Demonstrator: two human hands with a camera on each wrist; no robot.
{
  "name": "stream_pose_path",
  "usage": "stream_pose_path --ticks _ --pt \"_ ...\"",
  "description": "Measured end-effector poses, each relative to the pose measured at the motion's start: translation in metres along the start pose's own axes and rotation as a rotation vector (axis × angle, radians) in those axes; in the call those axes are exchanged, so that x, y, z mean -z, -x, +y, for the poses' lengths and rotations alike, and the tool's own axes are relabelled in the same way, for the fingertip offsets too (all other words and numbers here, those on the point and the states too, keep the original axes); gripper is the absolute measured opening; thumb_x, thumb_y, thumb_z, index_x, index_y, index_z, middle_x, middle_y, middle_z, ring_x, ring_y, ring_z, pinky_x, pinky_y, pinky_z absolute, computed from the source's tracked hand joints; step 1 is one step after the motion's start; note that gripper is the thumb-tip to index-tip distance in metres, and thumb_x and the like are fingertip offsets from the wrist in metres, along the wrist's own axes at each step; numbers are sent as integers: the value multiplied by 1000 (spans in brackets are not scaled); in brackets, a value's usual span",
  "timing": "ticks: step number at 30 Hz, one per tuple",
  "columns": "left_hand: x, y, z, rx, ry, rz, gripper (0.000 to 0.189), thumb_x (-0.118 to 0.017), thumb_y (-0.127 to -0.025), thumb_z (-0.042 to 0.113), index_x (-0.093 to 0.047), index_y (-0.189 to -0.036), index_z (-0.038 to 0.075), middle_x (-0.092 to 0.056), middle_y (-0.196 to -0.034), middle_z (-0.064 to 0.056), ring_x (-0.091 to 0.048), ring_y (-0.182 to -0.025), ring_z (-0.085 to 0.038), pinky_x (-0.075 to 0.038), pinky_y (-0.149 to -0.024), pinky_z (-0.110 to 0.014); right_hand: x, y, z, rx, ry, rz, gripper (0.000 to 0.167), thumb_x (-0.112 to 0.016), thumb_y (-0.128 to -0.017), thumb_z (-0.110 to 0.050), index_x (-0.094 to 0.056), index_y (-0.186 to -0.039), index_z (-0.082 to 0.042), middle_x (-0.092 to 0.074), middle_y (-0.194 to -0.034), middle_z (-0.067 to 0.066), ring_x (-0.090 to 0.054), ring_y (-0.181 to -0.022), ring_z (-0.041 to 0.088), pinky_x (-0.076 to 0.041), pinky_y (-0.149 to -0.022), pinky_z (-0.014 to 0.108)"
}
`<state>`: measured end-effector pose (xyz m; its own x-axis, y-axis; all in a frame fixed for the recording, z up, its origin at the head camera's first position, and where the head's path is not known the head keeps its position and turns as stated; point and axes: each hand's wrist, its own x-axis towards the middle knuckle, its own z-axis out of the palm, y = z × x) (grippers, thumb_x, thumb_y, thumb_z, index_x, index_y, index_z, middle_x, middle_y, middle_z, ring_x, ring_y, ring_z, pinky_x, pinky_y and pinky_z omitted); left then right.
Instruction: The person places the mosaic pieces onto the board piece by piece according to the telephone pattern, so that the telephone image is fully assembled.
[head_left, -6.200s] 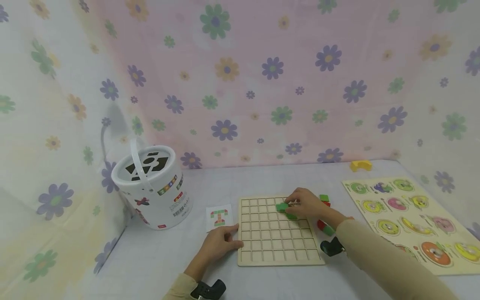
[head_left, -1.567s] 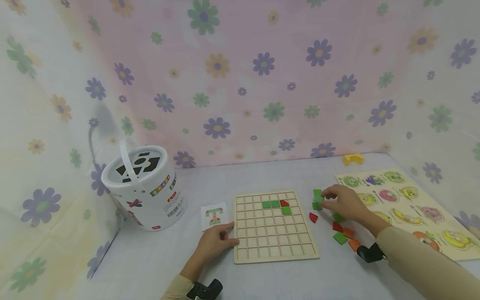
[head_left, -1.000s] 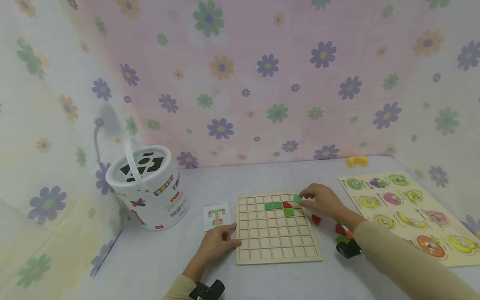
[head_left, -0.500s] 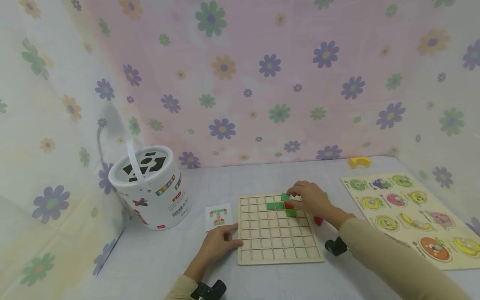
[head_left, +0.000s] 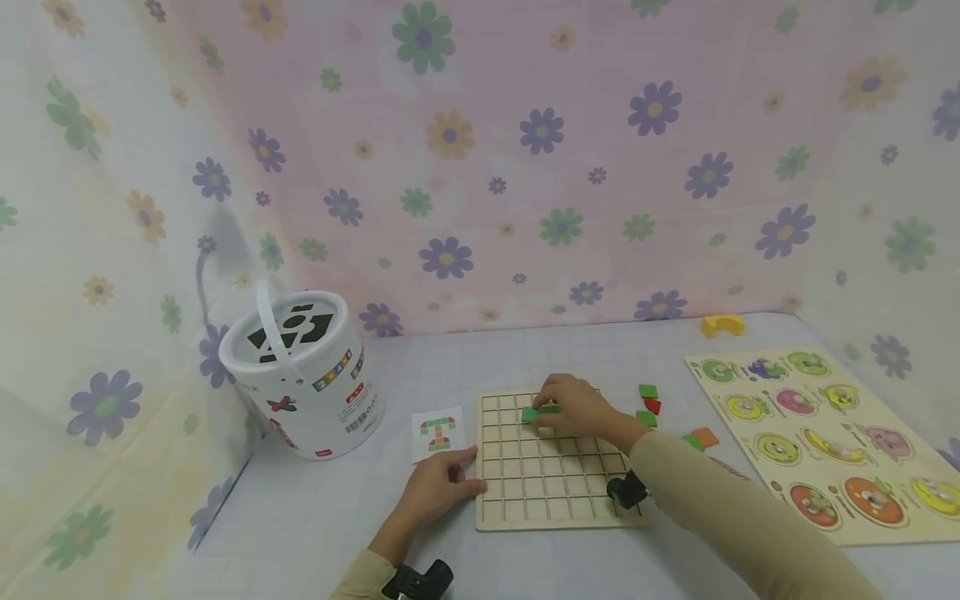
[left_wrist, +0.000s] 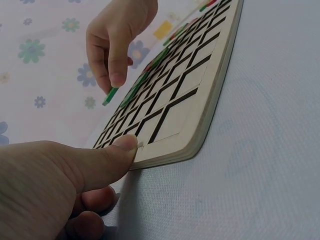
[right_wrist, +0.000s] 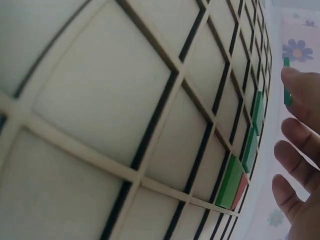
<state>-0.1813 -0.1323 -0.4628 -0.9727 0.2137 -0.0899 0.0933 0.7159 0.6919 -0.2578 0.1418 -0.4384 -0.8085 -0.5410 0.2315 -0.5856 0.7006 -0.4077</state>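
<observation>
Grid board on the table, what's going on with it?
A person's right hand pinches a green tile above the wooden grid board, where green tiles and a red piece sit. The left hand touches the board's edge. A pattern card lies beside the board, with loose tiles on the other side.

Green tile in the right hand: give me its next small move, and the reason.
Probably lower the held green tile into the square left of the two seated green tiles: the right hand pinches it above the board there, and the card appears to show a T with green along its top.
</observation>
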Motion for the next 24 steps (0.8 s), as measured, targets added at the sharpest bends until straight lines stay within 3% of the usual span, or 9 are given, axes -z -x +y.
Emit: stream_pose_path --ticks 24 --pt "-1 -1 -1 13 12 2 63 -82 -77 37 -63 -132 14 -52 -69 6 -45 -63 -9 -33 -54 -21 -13 -11 -1 -80 74 -32 22 -73 -88 -25 -76 -105 -11 -66 -102 4 -60 -93 20 -50 -75 38"
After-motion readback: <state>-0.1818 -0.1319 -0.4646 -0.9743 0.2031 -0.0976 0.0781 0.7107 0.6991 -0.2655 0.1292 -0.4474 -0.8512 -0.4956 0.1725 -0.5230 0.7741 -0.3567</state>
